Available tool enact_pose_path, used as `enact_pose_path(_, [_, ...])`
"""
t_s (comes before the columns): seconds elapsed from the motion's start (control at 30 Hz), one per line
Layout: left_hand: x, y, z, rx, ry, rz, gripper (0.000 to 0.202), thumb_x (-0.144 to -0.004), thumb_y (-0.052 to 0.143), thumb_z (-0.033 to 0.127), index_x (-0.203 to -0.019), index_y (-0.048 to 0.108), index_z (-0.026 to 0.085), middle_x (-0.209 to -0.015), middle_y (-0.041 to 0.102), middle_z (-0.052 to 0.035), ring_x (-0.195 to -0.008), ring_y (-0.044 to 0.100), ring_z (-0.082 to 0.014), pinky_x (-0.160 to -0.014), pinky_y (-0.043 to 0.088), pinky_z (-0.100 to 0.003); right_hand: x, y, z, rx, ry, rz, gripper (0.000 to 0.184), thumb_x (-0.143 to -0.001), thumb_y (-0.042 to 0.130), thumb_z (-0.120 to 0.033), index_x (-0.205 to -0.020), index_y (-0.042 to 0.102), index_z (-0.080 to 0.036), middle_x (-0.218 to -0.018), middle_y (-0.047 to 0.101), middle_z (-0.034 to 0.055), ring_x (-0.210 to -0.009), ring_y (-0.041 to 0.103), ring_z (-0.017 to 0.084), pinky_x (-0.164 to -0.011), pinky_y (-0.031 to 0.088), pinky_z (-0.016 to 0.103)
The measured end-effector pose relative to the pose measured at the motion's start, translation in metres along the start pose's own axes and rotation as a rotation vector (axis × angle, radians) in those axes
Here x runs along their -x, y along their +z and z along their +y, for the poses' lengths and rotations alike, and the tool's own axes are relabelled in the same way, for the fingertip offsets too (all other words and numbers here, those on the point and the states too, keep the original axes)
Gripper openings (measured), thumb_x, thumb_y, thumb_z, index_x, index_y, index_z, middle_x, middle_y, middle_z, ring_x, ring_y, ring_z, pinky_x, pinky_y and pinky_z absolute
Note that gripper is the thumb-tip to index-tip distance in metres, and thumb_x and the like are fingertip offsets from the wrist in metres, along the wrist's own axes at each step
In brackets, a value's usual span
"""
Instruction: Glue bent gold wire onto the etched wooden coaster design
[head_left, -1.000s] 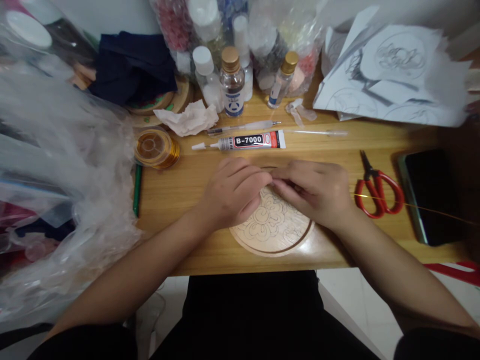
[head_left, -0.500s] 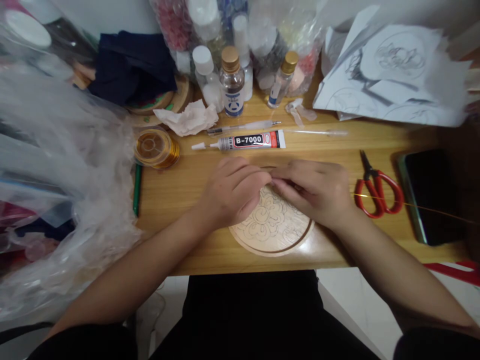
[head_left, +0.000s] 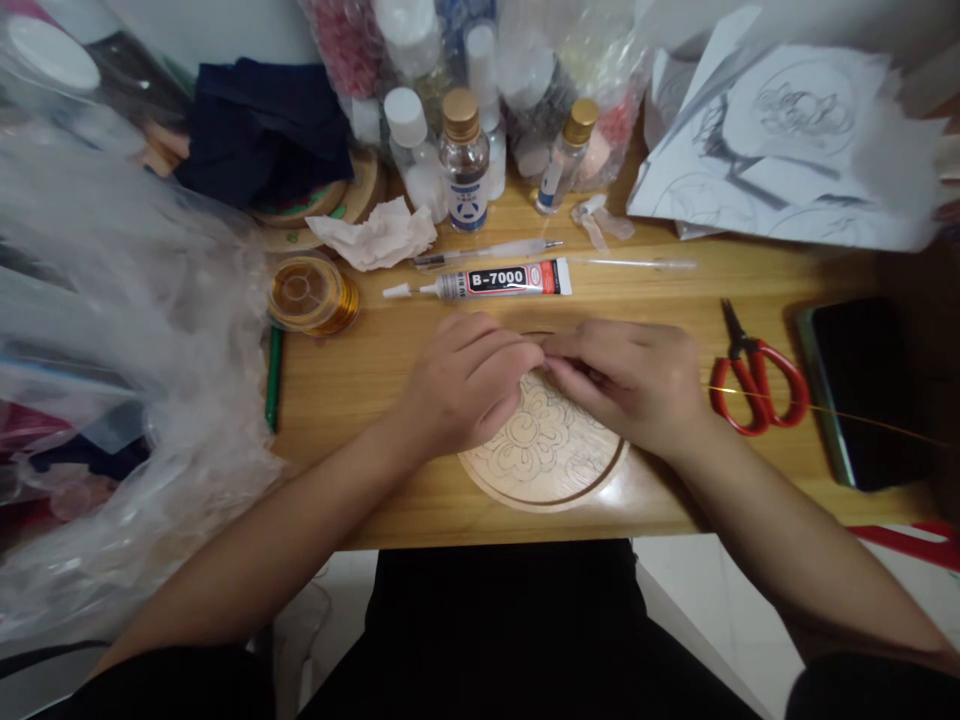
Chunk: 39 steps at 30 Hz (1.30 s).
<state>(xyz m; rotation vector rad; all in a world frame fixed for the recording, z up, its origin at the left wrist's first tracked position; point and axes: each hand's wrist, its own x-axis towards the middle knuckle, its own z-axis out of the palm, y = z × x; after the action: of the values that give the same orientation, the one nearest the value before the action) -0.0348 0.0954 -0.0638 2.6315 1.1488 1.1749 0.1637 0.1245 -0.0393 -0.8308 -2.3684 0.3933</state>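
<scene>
- On tabletop, lower middle of frame, keep round board flat.
- Steady left hand and right hand over its top.
- Pinch gently; see fingers bent closed, can't tell on what.
- Don't tug gold wire, right of frame.
</scene>
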Motion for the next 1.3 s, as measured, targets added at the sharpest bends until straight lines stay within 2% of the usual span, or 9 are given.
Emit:
enact_pose_path(0.27, [0.0002, 0.0001, 0.0004, 0.001, 0.002, 0.0, 0.023, -0.084, 0.053, 0.006, -0.1, 0.054, 0.022, -0.088, 0.073, -0.0016, -0.077, 0.06, -0.0196, -0.069, 0.047, -0.035, 0.0003, -0.0012, 0.0002, 0.001, -0.011, 0.001, 0.012, -0.093, 0.06, -0.018, -0.095, 0.071, -0.019, -0.081, 0.076, 0.0012, -0.066, 0.069, 0.01, -0.059, 0.051, 0.021])
enact_pose_path(0.7, [-0.0007, -0.0003, -0.0004, -0.008, -0.001, -0.004, 0.022, -0.085, 0.05, 0.008, -0.099, 0.056, 0.025, -0.088, 0.073, -0.0003, -0.076, 0.061, -0.0194, -0.068, 0.048, -0.035, 0.0001, -0.0018, 0.0004, -0.001, 0.022, -0.018, 0.013, -0.094, 0.06, -0.021, -0.095, 0.072, -0.021, -0.08, 0.076, 0.0001, -0.065, 0.069, 0.01, -0.06, 0.052, 0.021])
enact_pose_path(1.0, [0.0005, -0.0003, -0.0004, 0.007, -0.004, -0.009, 0.02, -0.087, 0.049, 0.009, -0.1, 0.056, 0.023, -0.091, 0.073, -0.0013, -0.079, 0.061, -0.0193, -0.071, 0.049, -0.035, 0.0003, -0.0015, 0.0016, 0.0, -0.001, -0.007, 0.012, -0.093, 0.06, -0.019, -0.095, 0.072, -0.019, -0.078, 0.076, 0.0011, -0.063, 0.067, 0.01, -0.058, 0.049, 0.021])
enact_pose_path(1.3, [0.0007, -0.0004, -0.0022, 0.0, 0.002, -0.016, 0.025, -0.086, 0.049, 0.01, -0.102, 0.057, 0.028, -0.091, 0.074, -0.001, -0.079, 0.063, -0.0204, -0.069, 0.05, -0.036, 0.0011, -0.0008, 0.002, -0.002, 0.006, -0.001, 0.013, -0.093, 0.059, -0.02, -0.095, 0.072, -0.019, -0.077, 0.075, 0.0004, -0.062, 0.066, 0.01, -0.057, 0.049, 0.021])
